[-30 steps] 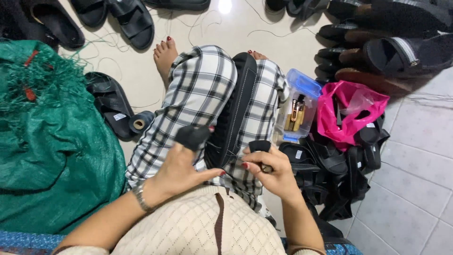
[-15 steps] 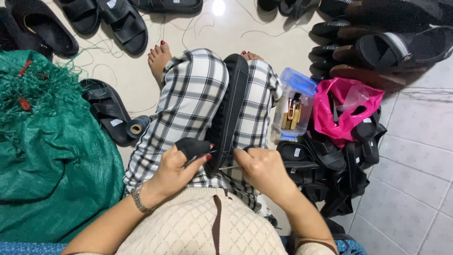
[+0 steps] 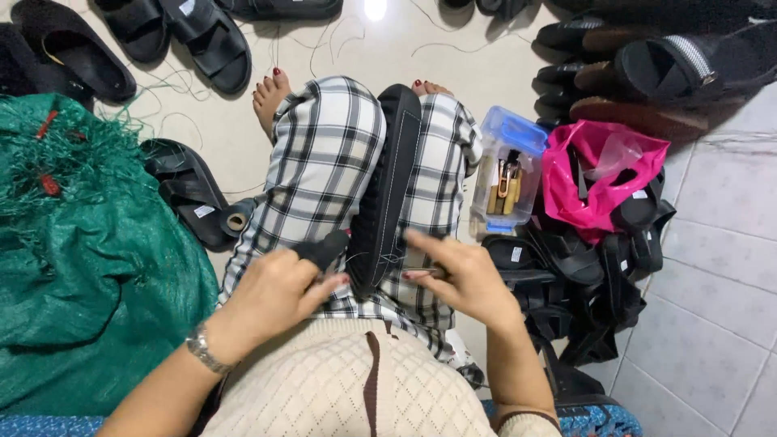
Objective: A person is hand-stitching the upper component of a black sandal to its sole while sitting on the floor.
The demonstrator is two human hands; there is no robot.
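Green net sack (image 3: 73,267) far left on the floor. My left hand (image 3: 271,287) clenched on a black strap piece (image 3: 324,247), touching the black sandal sole (image 3: 392,190) standing on edge between my knees. My right hand (image 3: 461,279) pinches something thin at the sole's near end, can't tell what. Clear tool box (image 3: 506,170) right. Risk: the sole could tip off my lap if my knees loosen
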